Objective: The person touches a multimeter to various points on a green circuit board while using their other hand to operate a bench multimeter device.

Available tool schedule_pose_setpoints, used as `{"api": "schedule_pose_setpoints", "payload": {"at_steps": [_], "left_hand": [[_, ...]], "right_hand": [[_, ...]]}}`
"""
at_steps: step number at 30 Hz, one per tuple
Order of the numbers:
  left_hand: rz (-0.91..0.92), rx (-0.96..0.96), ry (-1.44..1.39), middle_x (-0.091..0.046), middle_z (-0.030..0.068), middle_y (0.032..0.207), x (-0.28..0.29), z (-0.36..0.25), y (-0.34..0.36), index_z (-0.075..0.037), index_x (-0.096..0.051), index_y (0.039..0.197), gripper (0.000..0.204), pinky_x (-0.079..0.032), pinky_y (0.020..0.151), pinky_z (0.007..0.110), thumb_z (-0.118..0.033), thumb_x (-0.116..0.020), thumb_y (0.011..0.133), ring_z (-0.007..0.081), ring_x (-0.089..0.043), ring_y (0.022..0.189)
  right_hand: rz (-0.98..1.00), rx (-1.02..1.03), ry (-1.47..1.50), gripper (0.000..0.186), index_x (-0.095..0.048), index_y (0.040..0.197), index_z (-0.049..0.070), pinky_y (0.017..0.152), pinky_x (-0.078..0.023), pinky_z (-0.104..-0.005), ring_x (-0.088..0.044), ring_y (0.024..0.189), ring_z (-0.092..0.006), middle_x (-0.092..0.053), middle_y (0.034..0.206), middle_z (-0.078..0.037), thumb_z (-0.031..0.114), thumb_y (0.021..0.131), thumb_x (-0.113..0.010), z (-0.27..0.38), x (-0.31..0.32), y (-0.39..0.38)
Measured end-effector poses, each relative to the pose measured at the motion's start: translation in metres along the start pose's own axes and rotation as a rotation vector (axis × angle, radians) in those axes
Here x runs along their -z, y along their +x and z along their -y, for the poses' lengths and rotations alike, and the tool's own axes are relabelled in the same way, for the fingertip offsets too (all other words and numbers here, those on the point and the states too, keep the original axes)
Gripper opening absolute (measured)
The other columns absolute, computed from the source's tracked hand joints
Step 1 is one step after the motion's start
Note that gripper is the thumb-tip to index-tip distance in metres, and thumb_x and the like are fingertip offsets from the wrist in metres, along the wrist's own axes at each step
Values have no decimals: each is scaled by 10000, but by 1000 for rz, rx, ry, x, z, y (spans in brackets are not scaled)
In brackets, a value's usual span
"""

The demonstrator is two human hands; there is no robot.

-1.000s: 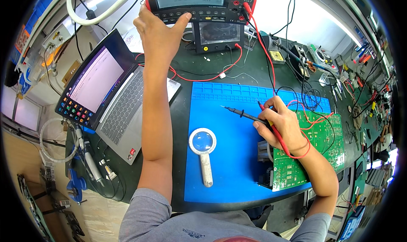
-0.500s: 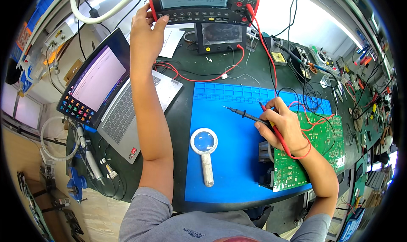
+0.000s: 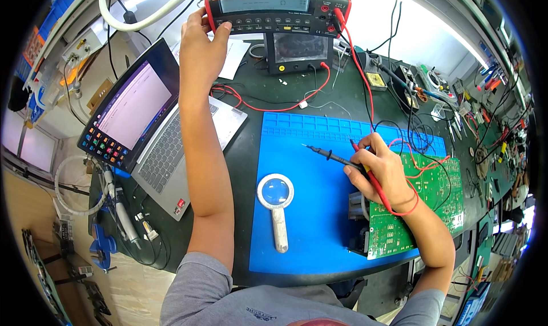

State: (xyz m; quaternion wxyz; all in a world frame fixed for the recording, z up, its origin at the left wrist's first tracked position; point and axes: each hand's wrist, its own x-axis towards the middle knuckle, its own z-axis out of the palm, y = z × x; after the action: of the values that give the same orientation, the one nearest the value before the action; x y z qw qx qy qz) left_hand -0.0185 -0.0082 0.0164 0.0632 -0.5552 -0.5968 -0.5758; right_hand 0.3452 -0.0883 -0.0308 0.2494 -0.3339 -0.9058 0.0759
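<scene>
My left hand (image 3: pixel 203 53) reaches up to the bench multimeter (image 3: pixel 274 12), its fingers curled round the left edge and the thumb on a front button. My right hand (image 3: pixel 379 170) is closed round two test probes over the green circuit board (image 3: pixel 431 192). The black probe (image 3: pixel 330 154) points left with its metal tip in the air above the blue mat (image 3: pixel 319 212). The red probe (image 3: pixel 377 188) slants across the palm. Their leads run up to the meter's right-hand sockets. A white-rimmed magnifying glass (image 3: pixel 275 192) lies on the mat, left of the board.
An open laptop (image 3: pixel 165 149) stands left, under my left forearm. Beneath the meter sits a second instrument (image 3: pixel 299 52) with a dark screen. A red lead (image 3: pixel 268 108) crosses the bench. Tangled cables (image 3: pixel 419 135) lie behind the board, with tools and parts along the right.
The meter's display shows different symbols, while my left thumb stays at its buttons. My right hand and the probes hold nearly the same place. The whole view has shifted slightly.
</scene>
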Motion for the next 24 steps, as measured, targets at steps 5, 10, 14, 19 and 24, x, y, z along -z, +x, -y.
{"api": "schedule_pose_setpoints", "payload": {"at_steps": [5,10,14,19,24], "left_hand": [[-11,-27,13,-670,231,1148,0,2,1,82,-461,1359,592,-521,882,327,-203,-686,892,261,-666,1058],[-14,-28,16,-678,234,1128,0,1,1,84,-470,1352,587,-524,874,326,-206,-686,890,262,-672,1047],[-36,-14,42,-683,235,1116,-1,-4,0,85,-479,1345,585,-527,868,326,-209,-691,885,265,-673,1055],[-20,6,-23,-683,237,1115,1,-2,0,86,-483,1341,591,-526,876,332,-211,-698,878,271,-670,1069],[-30,24,-10,-674,240,1138,0,-6,0,86,-481,1340,597,-523,884,328,-214,-705,874,270,-659,1092]], "right_hand": [[-3,9,1,197,-654,830,57,544,-483,-370,-614,639,-278,-582,947,-132,186,744,-777,0,0,0],[1,0,9,197,-653,827,54,550,-482,-370,-614,640,-280,-582,952,-132,186,746,-775,-1,-1,0],[3,4,6,195,-653,826,54,551,-485,-371,-615,643,-281,-581,953,-135,186,748,-773,0,0,0],[17,-6,-8,191,-655,827,56,556,-490,-371,-619,654,-283,-582,957,-139,187,752,-771,1,1,1],[0,-2,12,186,-654,824,60,555,-488,-373,-618,651,-285,-581,954,-139,188,753,-769,0,0,0]]}}
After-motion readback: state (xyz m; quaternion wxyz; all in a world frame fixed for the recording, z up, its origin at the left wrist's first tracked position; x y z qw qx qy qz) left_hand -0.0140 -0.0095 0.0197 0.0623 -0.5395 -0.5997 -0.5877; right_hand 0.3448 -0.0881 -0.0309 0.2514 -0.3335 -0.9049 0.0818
